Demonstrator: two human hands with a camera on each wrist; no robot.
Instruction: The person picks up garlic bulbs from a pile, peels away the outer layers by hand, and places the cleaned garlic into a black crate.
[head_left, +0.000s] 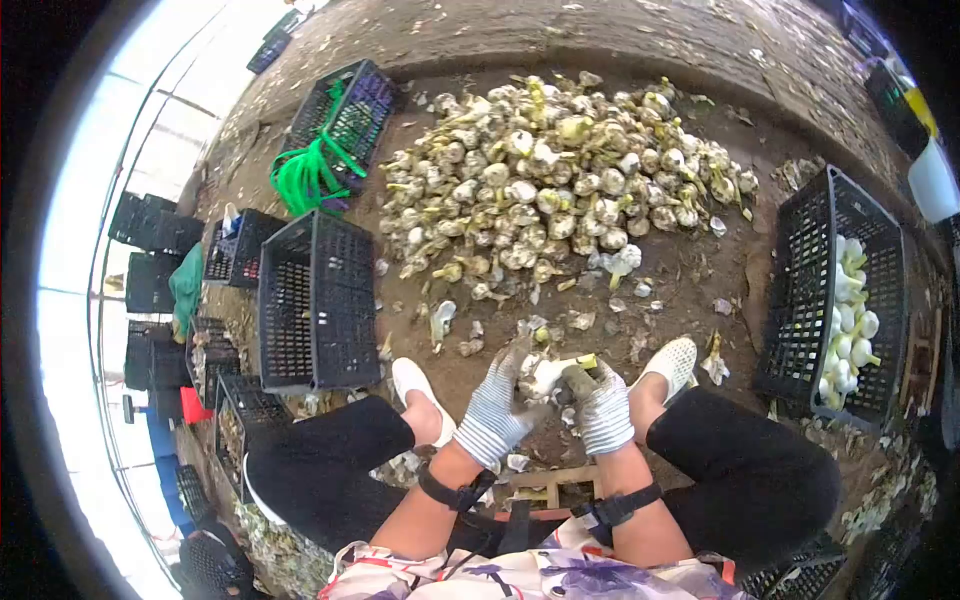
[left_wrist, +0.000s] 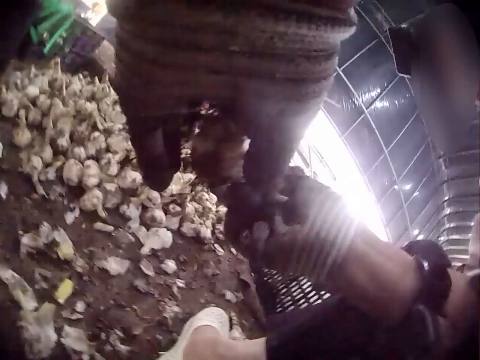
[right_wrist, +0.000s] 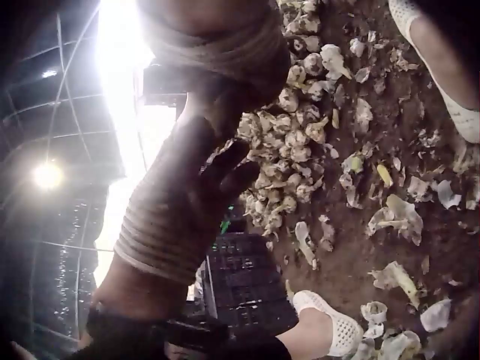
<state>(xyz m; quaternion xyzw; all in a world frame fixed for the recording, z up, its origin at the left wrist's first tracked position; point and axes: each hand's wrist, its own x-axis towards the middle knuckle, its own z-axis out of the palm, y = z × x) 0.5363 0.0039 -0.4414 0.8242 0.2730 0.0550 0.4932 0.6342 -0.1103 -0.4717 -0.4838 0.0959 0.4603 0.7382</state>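
Soil [head_left: 692,262]; garlic [head_left: 543,377] — between hands [head_left: 494,408] [head_left: 604,410]

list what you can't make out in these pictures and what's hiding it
Underside of the garlic bulb: head view, turned away from the camera.
Whether the left grip touches it: left wrist view, lost in deep shadow behind its own fingers.
Fingertips of the right grip: right wrist view, dark and blurred.
Lower layers in the right-hand crate: head view, covered by the top bulbs.
Pale object: head view, cut off by the right edge.
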